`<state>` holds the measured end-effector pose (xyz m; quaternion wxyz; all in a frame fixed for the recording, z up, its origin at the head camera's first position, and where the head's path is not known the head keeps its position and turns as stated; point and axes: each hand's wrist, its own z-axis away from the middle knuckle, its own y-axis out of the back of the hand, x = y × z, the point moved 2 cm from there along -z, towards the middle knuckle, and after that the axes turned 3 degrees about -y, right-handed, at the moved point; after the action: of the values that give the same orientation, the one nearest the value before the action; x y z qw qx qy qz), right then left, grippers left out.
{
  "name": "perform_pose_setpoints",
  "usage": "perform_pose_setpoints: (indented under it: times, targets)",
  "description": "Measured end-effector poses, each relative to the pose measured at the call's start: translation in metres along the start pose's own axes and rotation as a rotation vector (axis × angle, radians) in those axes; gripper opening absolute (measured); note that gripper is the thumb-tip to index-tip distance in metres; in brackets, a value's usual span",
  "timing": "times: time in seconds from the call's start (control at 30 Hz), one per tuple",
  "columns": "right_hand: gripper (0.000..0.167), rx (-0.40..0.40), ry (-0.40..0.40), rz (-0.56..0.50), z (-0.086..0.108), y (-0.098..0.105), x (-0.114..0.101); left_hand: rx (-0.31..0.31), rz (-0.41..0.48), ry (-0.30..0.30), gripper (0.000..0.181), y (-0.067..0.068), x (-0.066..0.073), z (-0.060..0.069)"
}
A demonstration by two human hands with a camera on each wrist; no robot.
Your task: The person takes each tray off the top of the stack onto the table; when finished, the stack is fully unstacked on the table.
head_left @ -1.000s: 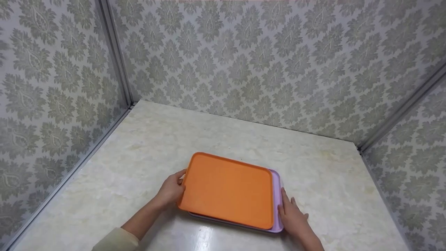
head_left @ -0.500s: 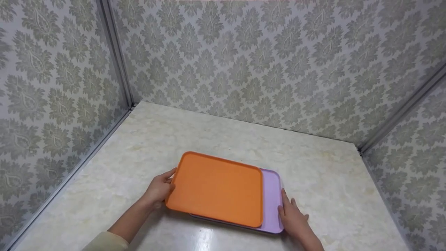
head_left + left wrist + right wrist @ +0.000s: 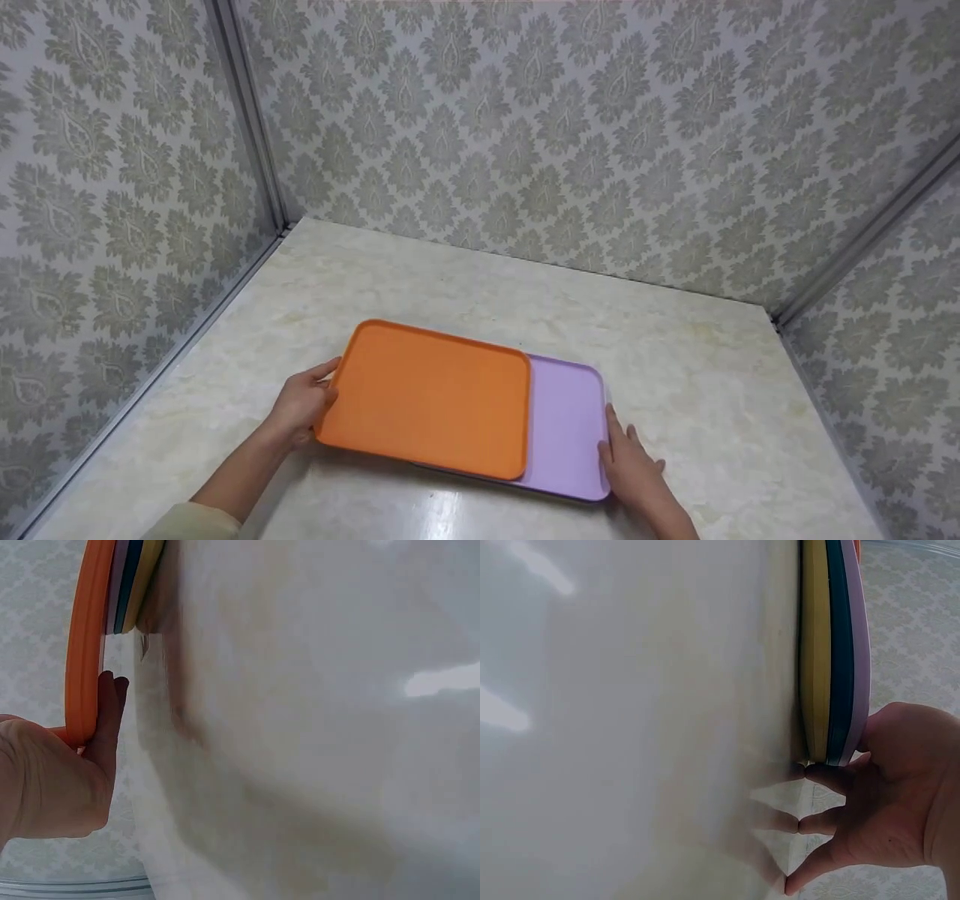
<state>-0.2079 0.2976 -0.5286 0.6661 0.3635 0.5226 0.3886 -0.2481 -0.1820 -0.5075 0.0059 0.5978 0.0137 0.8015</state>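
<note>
An orange tray (image 3: 427, 401) overlaps the left part of a purple tray (image 3: 566, 427) in the head view. My left hand (image 3: 304, 405) grips the orange tray's left edge, thumb above and fingers beneath; the left wrist view shows this hand (image 3: 60, 780) around its rim. Under the purple tray, the right wrist view shows a dark teal tray (image 3: 841, 652) and a yellow tray (image 3: 815, 652) stacked on the table. My right hand (image 3: 636, 472) touches the stack's right side; in the right wrist view the hand (image 3: 885, 795) has spread fingers with tips on the table.
The pale marbled table (image 3: 450, 277) meets a patterned wall (image 3: 525, 135) at the back. More patterned panels with metal edge strips stand at the left (image 3: 112, 187) and right (image 3: 892, 360). Light reflects off the table near its front.
The orange tray has slid left with my left hand, uncovering more of the purple tray. My right hand and the stack beside it have stayed in place.
</note>
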Motion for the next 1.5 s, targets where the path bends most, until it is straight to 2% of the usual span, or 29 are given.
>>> perform_pose_setpoints:
  times: [0.17,0.4,0.9,1.1,1.5]
  targets:
    - [0.062,0.001,-0.01,0.0,-0.001,-0.001,0.0,0.029,-0.035,0.061,0.062,0.017,-0.001,-0.002]
    - [0.062,-0.005,-0.013,0.002,-0.001,0.0,0.0,0.085,-0.065,0.13,0.06,0.042,-0.009,-0.003]
    - [0.061,0.007,0.004,-0.005,-0.001,-0.001,0.001,0.109,-0.075,0.144,0.062,0.09,-0.019,-0.003]
    - [0.061,0.005,0.004,-0.009,0.0,-0.001,-0.001,0.124,-0.051,0.158,0.061,0.107,-0.02,-0.003]
    - [0.061,-0.004,0.001,-0.03,-0.001,-0.001,0.002,0.122,-0.091,0.183,0.061,0.133,-0.021,-0.007]
